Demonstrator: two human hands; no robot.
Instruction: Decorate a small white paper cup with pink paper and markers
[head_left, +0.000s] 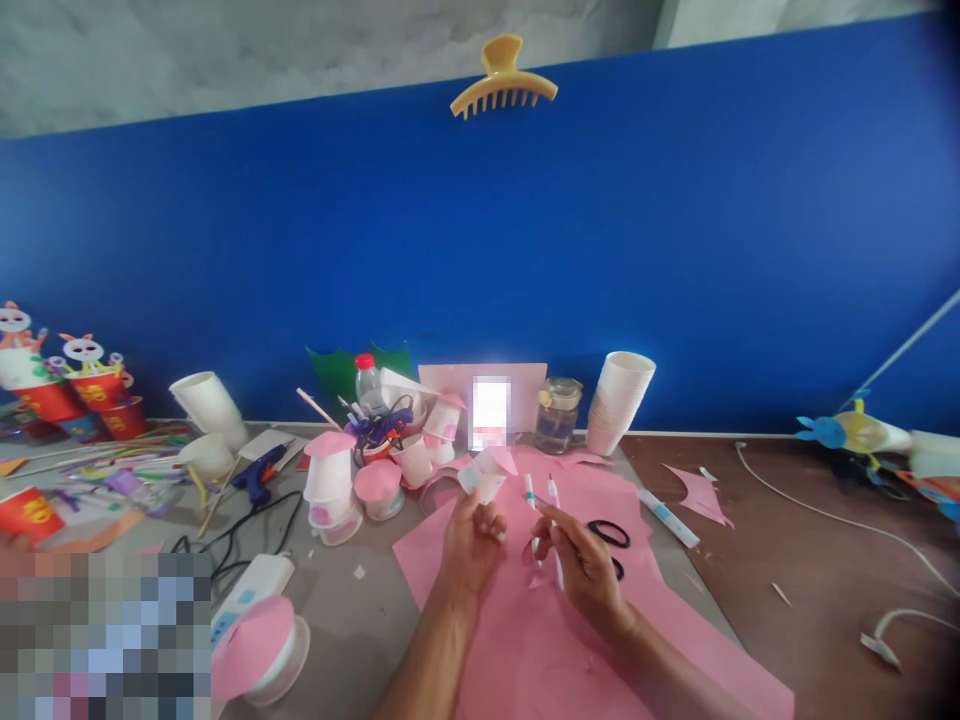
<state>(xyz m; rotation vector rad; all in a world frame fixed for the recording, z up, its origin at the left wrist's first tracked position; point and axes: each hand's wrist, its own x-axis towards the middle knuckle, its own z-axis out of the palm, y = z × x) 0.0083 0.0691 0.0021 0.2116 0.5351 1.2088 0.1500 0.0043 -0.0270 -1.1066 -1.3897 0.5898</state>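
My left hand [474,535] is closed, with thumb and fingers around the lower part of a small white-and-pink paper piece [486,478], raised above the pink paper sheets [517,640]. Whether that piece is a cup, I cannot tell. To its right, my right hand [581,565] has its fingers drawn together; what lies in them is hidden. Black scissor handles [609,534] show just behind this hand, and their blades are out of sight. Two white pens [553,488] lie on the pink paper, close beyond my right fingertips.
Pink-topped white cups [330,470] stand on the left, near a blue glue gun [260,475] and a white power strip [255,585]. At the back are a glass jar [557,415] and stacked paper cups [619,400]. A marker [669,518] lies right.
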